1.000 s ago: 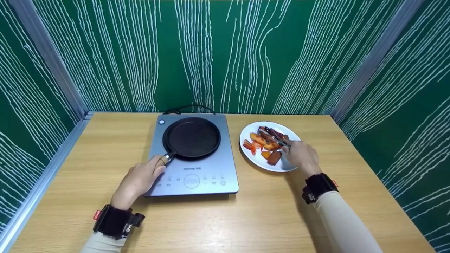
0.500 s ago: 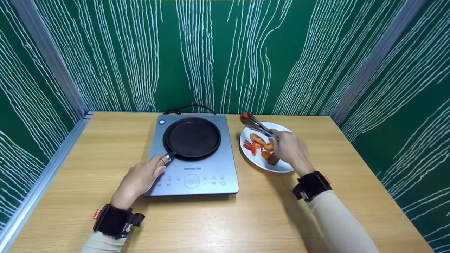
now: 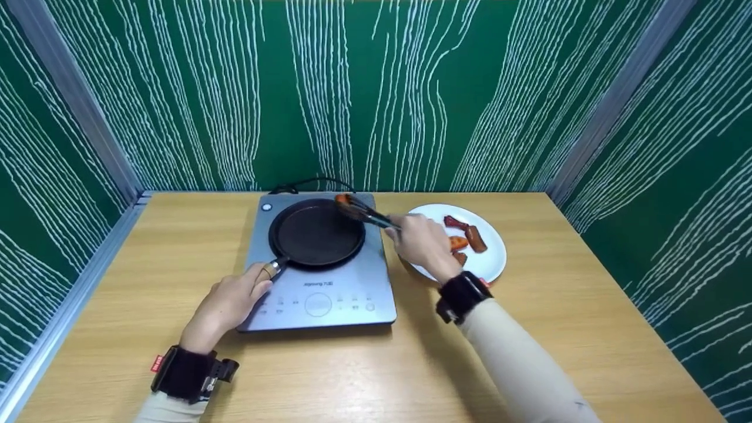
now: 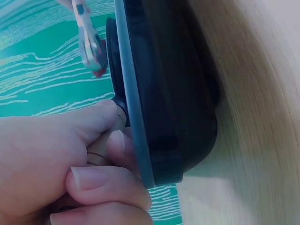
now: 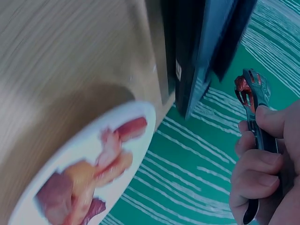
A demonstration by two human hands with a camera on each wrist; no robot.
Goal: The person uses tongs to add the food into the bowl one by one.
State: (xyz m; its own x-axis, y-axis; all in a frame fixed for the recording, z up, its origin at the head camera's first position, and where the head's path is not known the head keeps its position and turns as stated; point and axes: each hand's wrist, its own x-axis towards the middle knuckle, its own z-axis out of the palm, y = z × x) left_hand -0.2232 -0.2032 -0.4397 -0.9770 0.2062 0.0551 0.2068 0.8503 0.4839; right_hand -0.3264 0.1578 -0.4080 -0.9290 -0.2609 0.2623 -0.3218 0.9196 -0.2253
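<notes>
Head: left hand [image 3: 230, 299] grips one pan handle [image 3: 277, 265], right hand [image 3: 423, 241] one pair of tongs [image 3: 365, 214].

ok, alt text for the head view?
A right hand holds tongs gripping a reddish piece of food over a black pan, whose handle the left hand grips. The pan sits on a silver cooktop on a wooden table; a white plate of food pieces lies to its right.
</notes>
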